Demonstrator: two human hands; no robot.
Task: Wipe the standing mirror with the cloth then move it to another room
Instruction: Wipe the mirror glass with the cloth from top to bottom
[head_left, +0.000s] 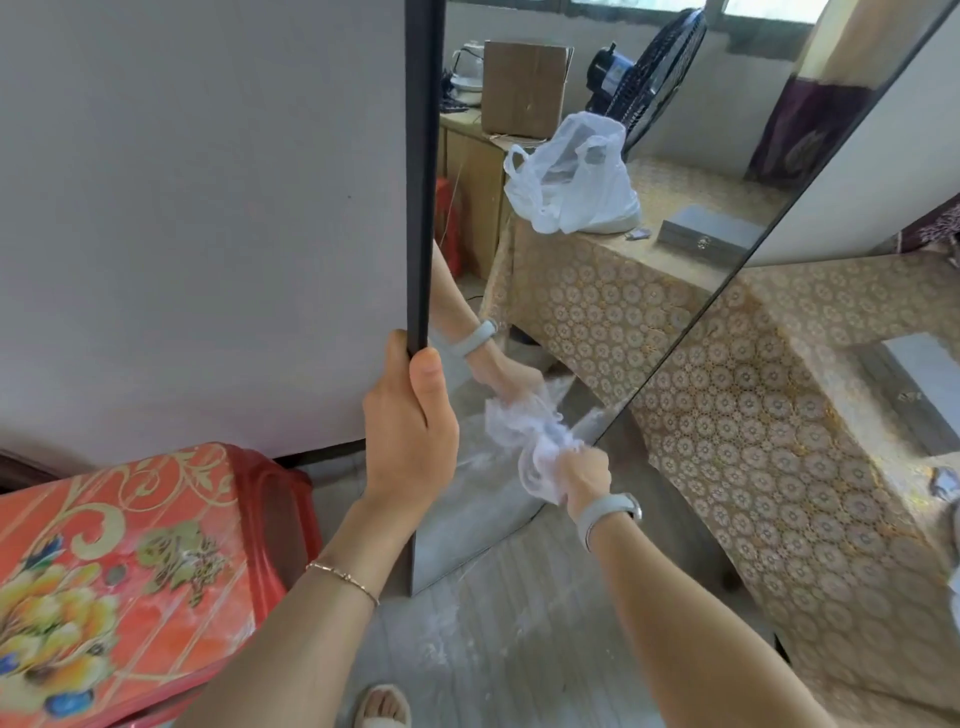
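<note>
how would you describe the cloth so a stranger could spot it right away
Find the tall black-framed standing mirror that the left hand grips by its edge. Low on its glass, the right hand holds the cloth, a crumpled white wad, unlike the smooth plastic bag reflected higher up.

1. Red plastic stool (130, 571) with a flower-printed top at the lower left, standing on the floor against the grey wall (197, 208).
2. Table (779, 467) at the right under a gold patterned cloth reaching down toward the floor.
3. Grey box (919, 384) lying on the table top near its right edge.
4. Pale dusty floor (493, 649) along the bottom, white smears across it.
</note>
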